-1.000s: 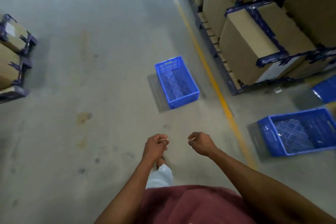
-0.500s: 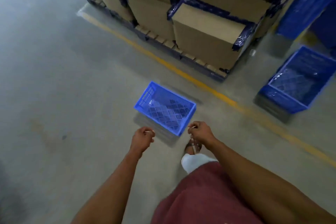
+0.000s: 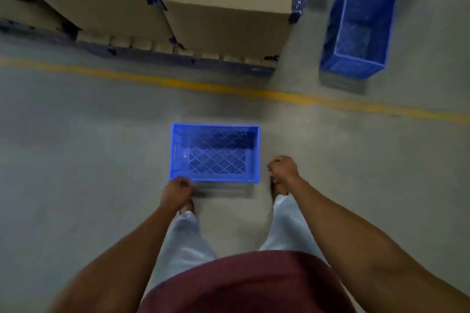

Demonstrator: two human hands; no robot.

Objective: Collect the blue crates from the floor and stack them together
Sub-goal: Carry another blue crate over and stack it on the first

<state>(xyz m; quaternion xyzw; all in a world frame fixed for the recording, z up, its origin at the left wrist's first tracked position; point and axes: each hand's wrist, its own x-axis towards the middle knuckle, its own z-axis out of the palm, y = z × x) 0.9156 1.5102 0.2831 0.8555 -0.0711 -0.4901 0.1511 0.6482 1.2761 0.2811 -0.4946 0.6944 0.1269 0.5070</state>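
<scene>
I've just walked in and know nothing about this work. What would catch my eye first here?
The bright blue crate on the grey floor, empty and right in front of the person's feet, stands out at once. A yellow line crosses the floor beyond it, with stacked cardboard boxes on a pallet behind. A second blue crate sits at the upper right.

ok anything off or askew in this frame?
Nothing damaged or spilled. The near crate sits upright and empty on the floor, square to the person. A second crate stands apart beyond the yellow line, turned end-on. The left hand and right hand are curled, holding no crate.
</scene>
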